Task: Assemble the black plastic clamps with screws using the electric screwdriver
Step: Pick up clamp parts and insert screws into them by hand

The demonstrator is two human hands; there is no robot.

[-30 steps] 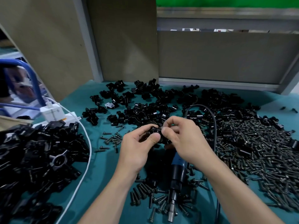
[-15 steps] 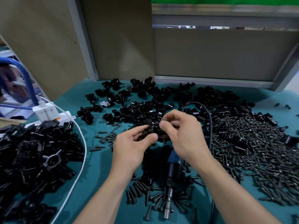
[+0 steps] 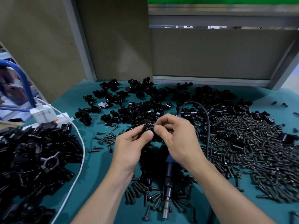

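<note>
Teal worktop (image 3: pixel 97 175) backed by beige panels (image 3: pixel 210 52), strewn with loose clamps (image 3: pixel 145 110) and dark screws (image 3: pixel 250 143). Above its centre, left hand (image 3: pixel 129 147) and right hand (image 3: pixel 178 136) each close their grip on one small glossy black plastic clamp (image 3: pixel 148 126), over the electric screwdriver (image 3: pixel 169 173).

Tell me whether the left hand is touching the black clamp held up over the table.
Touching. The head view shows the left hand pinching the black clamp between thumb and forefinger, with no gap.
</note>
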